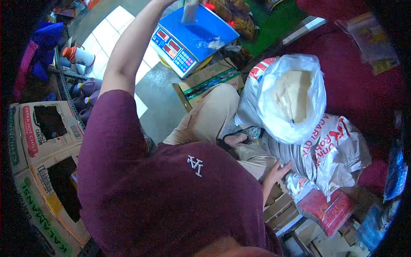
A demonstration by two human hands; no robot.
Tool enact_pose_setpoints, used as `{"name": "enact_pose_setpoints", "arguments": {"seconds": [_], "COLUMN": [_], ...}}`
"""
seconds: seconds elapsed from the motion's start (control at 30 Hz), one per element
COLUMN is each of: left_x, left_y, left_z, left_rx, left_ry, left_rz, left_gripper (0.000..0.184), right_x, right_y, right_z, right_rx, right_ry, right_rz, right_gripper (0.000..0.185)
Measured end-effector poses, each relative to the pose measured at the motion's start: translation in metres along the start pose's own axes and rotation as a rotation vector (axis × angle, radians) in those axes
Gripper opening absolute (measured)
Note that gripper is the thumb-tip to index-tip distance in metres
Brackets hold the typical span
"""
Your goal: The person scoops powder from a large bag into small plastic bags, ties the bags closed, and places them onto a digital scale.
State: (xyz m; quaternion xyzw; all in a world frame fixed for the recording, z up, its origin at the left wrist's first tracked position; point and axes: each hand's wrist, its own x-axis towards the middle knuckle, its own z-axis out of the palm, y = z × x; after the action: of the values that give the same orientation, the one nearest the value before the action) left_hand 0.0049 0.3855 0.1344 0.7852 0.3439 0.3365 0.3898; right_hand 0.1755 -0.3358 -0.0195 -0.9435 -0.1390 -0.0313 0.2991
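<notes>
With left hand (170, 1) all but cut off at the top edge, stretches an arm (130, 49) up past a blue scale (186, 51), close to a pale bag (189, 15) standing on its plate (174, 21). Too little in view to tell the spread of that hand or any hold on the bag. Near the bag, loose white powder (216, 44) on the plate. Rests right hand (277, 172) low beside a crumpled, red-lettered sack (340, 165), loosely spread and gripping nothing visible; cannot tell whether touching it. Sits in maroon shirt (171, 192) and beige trousers (214, 111) near an open sack (248, 102) lined with clear plastic (316, 100) and holding pale powder (284, 98). Between trousers and scale, a cardboard box (203, 83). Off to the left, cut-open cartons (49, 154); near the right hand, a red packet (332, 210).
</notes>
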Motion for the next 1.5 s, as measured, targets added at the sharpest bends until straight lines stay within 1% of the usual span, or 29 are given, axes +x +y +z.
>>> {"name": "enact_pose_setpoints", "arguments": {"seconds": [0.1,0.13,0.17,0.2,0.23,0.27,0.33,0.4,0.47,0.5,0.57,0.6,0.67,0.77,0.8,0.9,0.97,1.0,1.07,1.1,1.13,1.17,1.2,1.23,1.27,1.33,1.4,1.47,1.5], "left_x": [-0.023,-0.038,-0.053,-0.057,-0.076,-0.087,-0.106,-0.123,-0.136,-0.136,-0.141,-0.144,-0.155,-0.177,-0.188,-0.224,-0.255,-0.271,-0.304,-0.315,-0.321,-0.322,-0.331,-0.336,-0.334,-0.328,-0.322,-0.320,-0.322], "left_y": [-0.025,-0.028,-0.029,-0.065,-0.060,-0.069,-0.089,-0.089,-0.074,-0.082,-0.084,-0.086,-0.085,-0.074,-0.072,-0.057,-0.047,-0.043,-0.013,0.001,0.012,0.020,0.031,0.038,0.041,0.034,0.029,0.032,0.033], "left_z": [0.026,0.034,0.045,0.055,0.067,0.079,0.104,0.119,0.127,0.130,0.134,0.135,0.135,0.129,0.129,0.133,0.142,0.151,0.169,0.176,0.182,0.188,0.196,0.203,0.205,0.211,0.218,0.214,0.213], "left_rx": [0.085,0.122,-0.089,0.023,0.064,0.030,-0.076,-0.096,-0.127,-0.136,-0.200,-0.172,-0.145,-0.194,-0.110,-0.201,-0.225,-0.263,-0.225,-0.214,-0.124,-0.021,0.132,0.290,0.255,0.262,0.282,0.282,0.288], "left_ry": [-0.076,-0.088,-0.129,-0.147,-0.179,-0.176,-0.208,-0.182,-0.053,-0.047,-0.027,-0.017,-0.001,-0.015,0.058,0.138,0.128,0.050,-0.015,-0.085,-0.181,-0.301,-0.300,-0.292,-0.349,-0.394,-0.454,-0.446,-0.443], "left_rz": [0.034,0.046,-0.173,0.073,0.008,0.004,-0.179,-0.228,-0.298,-0.285,-0.302,-0.301,-0.282,-0.298,-0.222,-0.285,-0.186,-0.184,-0.090,0.001,0.178,0.324,0.372,0.417,0.414,0.417,0.412,0.424,0.422], "left_gripper": [0.011,0.011,0.011,0.013,0.021,0.019,0.020,0.021,0.024,0.023,0.023,0.023,0.024,0.038,0.042,0.043,0.042,0.042,0.039,0.038,0.035,0.029,0.025,0.021,0.016,0.017,0.018,0.018,0.018], "right_x": [0.006,0.013,0.018,0.026,0.037,0.049,0.076,0.107,0.143,0.161,0.188,0.196,0.204,0.206,0.206,0.217,0.224,0.223,0.216,0.220,0.224,0.226,0.229,0.229,0.228,0.221,0.203,0.208,0.213], "right_y": [0.016,0.011,0.006,-0.016,-0.040,-0.063,-0.102,-0.131,-0.147,-0.147,-0.141,-0.140,-0.144,-0.141,-0.139,-0.124,-0.111,-0.119,-0.162,-0.162,-0.152,-0.141,-0.131,-0.136,-0.148,-0.157,-0.171,-0.156,-0.150], "right_z": [0.000,0.002,0.005,0.002,0.000,-0.003,-0.001,0.006,0.024,0.039,0.070,0.080,0.095,0.109,0.112,0.111,0.100,0.088,0.049,0.043,0.041,0.039,0.038,0.030,0.016,0.004,0.002,0.004,0.004], "right_rx": [-0.059,0.116,0.114,0.158,0.203,0.233,0.240,0.155,0.078,0.080,-0.446,-0.444,-0.766,-0.800,-0.801,-0.734,-0.449,-0.452,-0.450,-0.578,-0.579,-0.657,-0.733,-0.731,-0.644,-0.424,-0.746,-0.728,-0.528], "right_ry": [0.086,0.112,0.106,0.153,0.198,0.177,0.160,0.037,-0.171,-0.178,-0.361,-0.365,-0.590,-0.581,-0.586,-0.574,-0.435,-0.437,-0.504,-0.513,-0.513,-0.536,-0.556,-0.551,-0.552,-0.554,-0.507,-0.436,-0.413], "right_rz": [-0.036,-0.008,-0.006,-0.075,-0.149,-0.231,-0.382,-0.480,-0.511,-0.518,-0.523,-0.533,-0.308,-0.263,-0.272,-0.299,-0.461,-0.462,-0.246,-0.312,-0.311,-0.419,-0.532,-0.538,-0.431,-0.245,-0.281,-0.325,-0.287], "right_gripper": [0.064,0.063,0.063,0.062,0.060,0.059,0.052,0.048,0.045,0.045,0.051,0.051,0.057,0.059,0.059,0.058,0.060,0.060,0.063,0.065,0.065,0.065,0.065,0.065,0.065,0.065,0.064,0.064,0.064]}}
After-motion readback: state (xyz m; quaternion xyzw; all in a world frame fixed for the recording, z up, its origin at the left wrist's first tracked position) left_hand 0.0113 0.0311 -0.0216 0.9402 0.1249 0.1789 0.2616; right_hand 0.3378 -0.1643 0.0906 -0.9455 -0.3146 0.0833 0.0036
